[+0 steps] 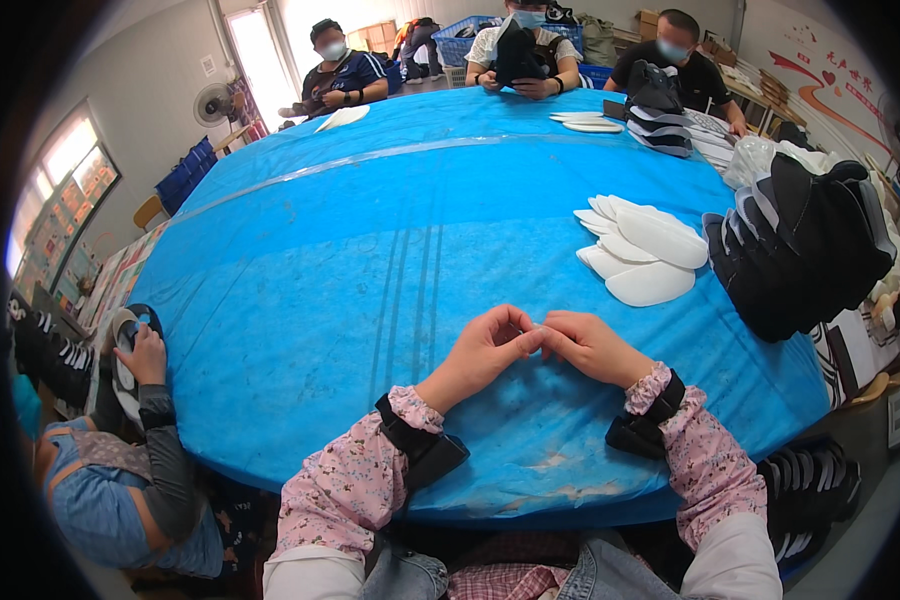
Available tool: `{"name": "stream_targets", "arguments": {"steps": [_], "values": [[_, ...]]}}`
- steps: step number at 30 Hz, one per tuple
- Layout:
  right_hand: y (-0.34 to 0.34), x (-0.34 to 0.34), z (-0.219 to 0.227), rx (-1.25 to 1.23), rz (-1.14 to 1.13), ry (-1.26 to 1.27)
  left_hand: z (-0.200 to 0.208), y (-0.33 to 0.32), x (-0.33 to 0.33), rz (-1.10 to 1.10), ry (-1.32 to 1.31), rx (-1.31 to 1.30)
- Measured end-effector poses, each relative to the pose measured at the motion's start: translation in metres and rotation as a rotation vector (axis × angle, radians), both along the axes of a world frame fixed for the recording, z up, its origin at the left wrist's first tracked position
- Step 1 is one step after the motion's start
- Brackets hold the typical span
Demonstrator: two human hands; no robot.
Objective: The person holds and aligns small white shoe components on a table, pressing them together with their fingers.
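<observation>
Over the near part of the blue-covered table (300,330), my left hand (482,348) and my right hand (592,346) meet at the fingertips. Both are closed, with thumbs and forefingers pinched together. Whatever they may hold is too small or hidden to make out. Just beyond my right hand lies a fanned pile of white insoles (648,240). To its right stands a tall stack of black shoe uppers (805,245) with grey-white edges. Pink flowered sleeves with dark bands at the wrists cover my forearms.
At the left edge, a person in blue handles a grey shoe part (125,370). Three masked people sit along the far side, with more white insoles (592,124) and another upper stack (660,110) nearby. More black uppers (810,490) stand low at my right.
</observation>
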State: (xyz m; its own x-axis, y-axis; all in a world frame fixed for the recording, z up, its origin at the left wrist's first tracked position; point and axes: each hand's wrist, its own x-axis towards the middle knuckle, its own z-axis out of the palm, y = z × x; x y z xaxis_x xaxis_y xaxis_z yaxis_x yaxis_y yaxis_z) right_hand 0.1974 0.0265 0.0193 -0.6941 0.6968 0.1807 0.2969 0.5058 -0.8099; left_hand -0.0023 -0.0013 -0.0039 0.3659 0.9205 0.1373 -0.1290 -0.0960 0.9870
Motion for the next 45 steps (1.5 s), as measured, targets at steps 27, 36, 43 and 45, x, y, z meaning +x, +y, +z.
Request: {"name": "stream_targets", "arguments": {"steps": [27, 36, 43, 45], "values": [[0.0009, -0.0002, -0.0026, 0.052, 0.013, 0.001, 0.0071, -0.0043, -0.0002, -0.115, 0.125, 0.014], [0.0009, 0.0005, -0.0033, 0.060, 0.012, 0.003, 0.0094, -0.0052, 0.0004, -0.113, 0.129, -0.015], [0.0006, 0.0003, -0.0016, 0.072, 0.015, -0.009, 0.0085, -0.0048, -0.0001, -0.114, 0.131, -0.018], [0.0008, 0.0003, -0.0024, 0.073, 0.015, -0.008, 0.0090, -0.0049, -0.0002, -0.110, 0.144, -0.019]]}}
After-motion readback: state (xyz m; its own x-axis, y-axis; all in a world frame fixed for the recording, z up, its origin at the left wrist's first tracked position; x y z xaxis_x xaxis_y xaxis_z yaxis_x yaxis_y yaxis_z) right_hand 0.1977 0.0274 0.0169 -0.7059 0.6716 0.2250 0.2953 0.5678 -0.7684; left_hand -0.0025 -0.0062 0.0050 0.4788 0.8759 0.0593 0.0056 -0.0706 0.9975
